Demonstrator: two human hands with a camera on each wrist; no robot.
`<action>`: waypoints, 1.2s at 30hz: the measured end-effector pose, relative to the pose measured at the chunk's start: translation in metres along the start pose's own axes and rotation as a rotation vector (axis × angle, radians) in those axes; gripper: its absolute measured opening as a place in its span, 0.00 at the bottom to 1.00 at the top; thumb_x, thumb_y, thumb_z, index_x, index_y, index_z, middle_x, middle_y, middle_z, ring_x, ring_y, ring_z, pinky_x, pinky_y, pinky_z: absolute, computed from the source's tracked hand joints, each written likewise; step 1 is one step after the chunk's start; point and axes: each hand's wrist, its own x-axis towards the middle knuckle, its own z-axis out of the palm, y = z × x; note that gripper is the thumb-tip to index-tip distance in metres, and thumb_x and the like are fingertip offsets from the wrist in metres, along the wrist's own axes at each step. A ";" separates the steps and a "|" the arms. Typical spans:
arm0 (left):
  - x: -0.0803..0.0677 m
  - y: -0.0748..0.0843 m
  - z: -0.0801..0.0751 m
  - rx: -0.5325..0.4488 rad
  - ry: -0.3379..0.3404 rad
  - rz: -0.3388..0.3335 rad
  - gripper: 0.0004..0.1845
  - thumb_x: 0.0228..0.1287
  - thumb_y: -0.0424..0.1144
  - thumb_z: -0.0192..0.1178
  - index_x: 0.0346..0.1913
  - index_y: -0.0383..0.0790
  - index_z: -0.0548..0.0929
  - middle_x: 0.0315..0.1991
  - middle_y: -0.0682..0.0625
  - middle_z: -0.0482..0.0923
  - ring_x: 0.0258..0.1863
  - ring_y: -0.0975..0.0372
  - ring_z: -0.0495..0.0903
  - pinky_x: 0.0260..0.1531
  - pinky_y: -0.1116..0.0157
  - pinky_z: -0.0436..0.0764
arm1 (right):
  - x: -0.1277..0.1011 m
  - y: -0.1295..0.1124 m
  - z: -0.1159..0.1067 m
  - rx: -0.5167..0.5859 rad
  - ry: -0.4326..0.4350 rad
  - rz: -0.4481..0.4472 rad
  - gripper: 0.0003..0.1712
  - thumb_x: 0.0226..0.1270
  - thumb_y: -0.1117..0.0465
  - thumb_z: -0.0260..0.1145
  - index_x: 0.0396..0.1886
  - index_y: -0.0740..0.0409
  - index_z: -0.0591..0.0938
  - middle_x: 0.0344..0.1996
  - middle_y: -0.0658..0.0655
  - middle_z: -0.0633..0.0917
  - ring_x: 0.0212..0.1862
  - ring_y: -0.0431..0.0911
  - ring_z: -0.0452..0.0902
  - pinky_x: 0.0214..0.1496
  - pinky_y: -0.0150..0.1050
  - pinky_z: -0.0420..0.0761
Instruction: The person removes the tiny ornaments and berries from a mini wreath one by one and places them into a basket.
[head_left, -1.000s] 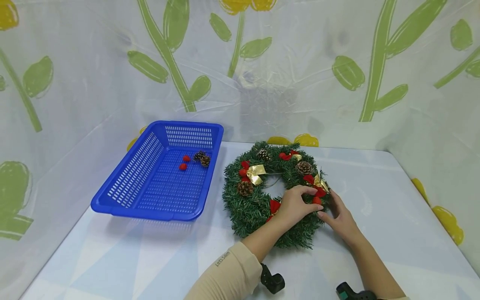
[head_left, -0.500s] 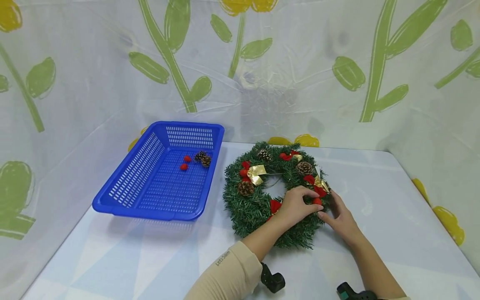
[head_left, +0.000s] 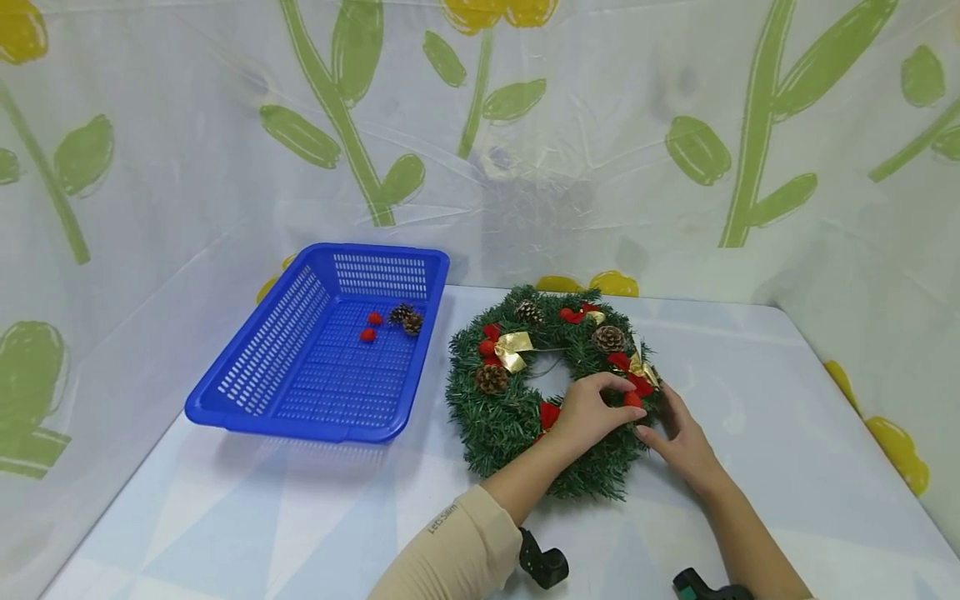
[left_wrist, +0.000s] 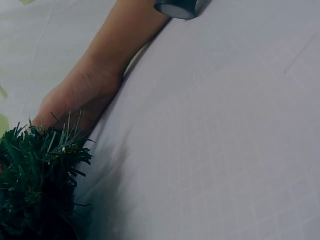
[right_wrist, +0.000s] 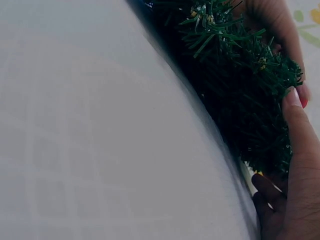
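The left hand (head_left: pixel 588 410) has a pinching grip on the red berry (head_left: pixel 633 399) (right hand (head_left: pixel 678 440) flat against the wreath (head_left: pixel 502 417)).

The head view is bright and evenly lit from above, sharp across most of the frame. The blue basket (head_left: pixel 315 367) throws a soft shadow onto the tabletop (head_left: pixel 787 417) just beneath its near edge, and the plastic backdrop (head_left: pixel 600 150) shows mild glare and wrinkle sheen, with slight bending toward the edges. Both wrist views are dimmer and softer: the wreath (right_wrist: pixel 240 95) is dark, nearly black in its depths, casting a smudged shadow on the tabletop, and close skin is blurred.
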 end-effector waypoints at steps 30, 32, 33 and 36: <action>0.007 0.021 -0.021 -0.070 -0.094 -0.034 0.16 0.58 0.40 0.66 0.51 0.43 0.85 0.50 0.53 0.82 0.49 0.67 0.79 0.41 0.75 0.77 | -0.001 -0.001 0.001 0.042 0.000 -0.036 0.48 0.64 0.63 0.63 0.74 0.63 0.44 0.70 0.75 0.54 0.68 0.72 0.51 0.52 0.09 0.54; 0.008 0.022 -0.024 -0.070 -0.103 -0.034 0.16 0.59 0.40 0.66 0.51 0.43 0.84 0.49 0.53 0.83 0.44 0.68 0.81 0.37 0.76 0.78 | -0.001 0.000 0.002 0.058 0.004 -0.055 0.47 0.64 0.65 0.63 0.74 0.64 0.44 0.69 0.76 0.54 0.68 0.73 0.51 0.53 0.09 0.54; 0.008 0.022 -0.026 -0.070 -0.107 -0.036 0.17 0.59 0.40 0.65 0.51 0.42 0.84 0.49 0.53 0.83 0.42 0.68 0.81 0.36 0.76 0.78 | -0.001 0.000 0.002 0.063 0.007 -0.064 0.47 0.64 0.66 0.63 0.74 0.65 0.44 0.69 0.76 0.55 0.67 0.73 0.51 0.53 0.09 0.55; 0.010 0.023 -0.030 -0.061 -0.116 -0.038 0.17 0.59 0.41 0.65 0.52 0.43 0.84 0.48 0.53 0.83 0.42 0.69 0.81 0.36 0.76 0.78 | -0.002 0.002 0.003 0.066 0.017 -0.080 0.46 0.64 0.67 0.62 0.74 0.66 0.45 0.68 0.78 0.56 0.67 0.74 0.52 0.54 0.09 0.55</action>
